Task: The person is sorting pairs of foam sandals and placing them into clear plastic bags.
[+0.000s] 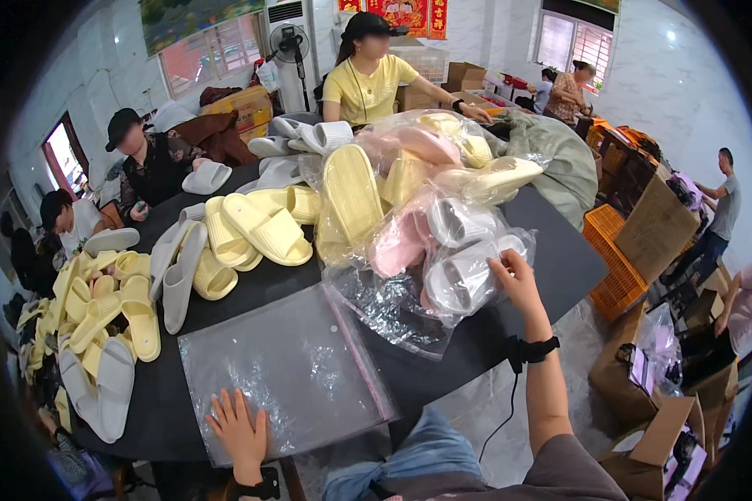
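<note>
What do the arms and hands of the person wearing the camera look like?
Both the left hand and the right hand are bare, without gloves. Each wrist wears a black band: left wristband, right wristband. A thin black cable hangs by the right one. The right arm's dark grey sleeve leaves the forearm bare.

A black pedestal fan stands near a window.

The worktop looks smooth and matt. On it, the flat bags are glossy, clear plastic; the wrapped slippers sit in crinkled, shiny plastic. Loose yellow slippers on it look matt and foam-like. Right of it are a plastic crate and a matt cardboard box.
</note>
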### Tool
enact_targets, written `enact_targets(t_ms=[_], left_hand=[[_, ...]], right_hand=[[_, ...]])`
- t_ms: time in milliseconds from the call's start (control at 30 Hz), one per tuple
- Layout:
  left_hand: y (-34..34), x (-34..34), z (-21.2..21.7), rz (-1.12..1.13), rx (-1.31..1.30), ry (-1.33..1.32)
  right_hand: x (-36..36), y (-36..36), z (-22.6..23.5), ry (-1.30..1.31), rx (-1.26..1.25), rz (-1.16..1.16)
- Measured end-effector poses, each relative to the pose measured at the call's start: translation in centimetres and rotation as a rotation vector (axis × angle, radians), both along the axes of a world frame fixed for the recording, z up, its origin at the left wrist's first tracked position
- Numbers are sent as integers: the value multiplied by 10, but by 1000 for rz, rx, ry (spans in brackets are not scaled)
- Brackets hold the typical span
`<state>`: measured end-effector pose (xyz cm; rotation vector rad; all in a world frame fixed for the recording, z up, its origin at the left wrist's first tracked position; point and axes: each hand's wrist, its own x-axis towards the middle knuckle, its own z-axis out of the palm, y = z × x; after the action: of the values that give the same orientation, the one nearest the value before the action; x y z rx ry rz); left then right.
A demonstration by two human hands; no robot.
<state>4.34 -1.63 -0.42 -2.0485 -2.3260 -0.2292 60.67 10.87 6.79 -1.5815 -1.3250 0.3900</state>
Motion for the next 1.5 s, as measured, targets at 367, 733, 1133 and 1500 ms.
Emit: enact_targets(t_ms=[367, 733, 1133, 1500], left_hand=[[5, 5, -1, -64, 147, 13], [0, -27, -67, -129, 218, 52], [-6, -22, -27, -154, 150, 120], [-7, -92, 25, -24, 301, 32]], right_hand=[[-139, -43, 69, 715, 243, 448], [-361, -70, 7, 50, 194, 757], [-276, -95, 6, -463, 157, 629], [-234, -104, -47, -533, 76, 685]])
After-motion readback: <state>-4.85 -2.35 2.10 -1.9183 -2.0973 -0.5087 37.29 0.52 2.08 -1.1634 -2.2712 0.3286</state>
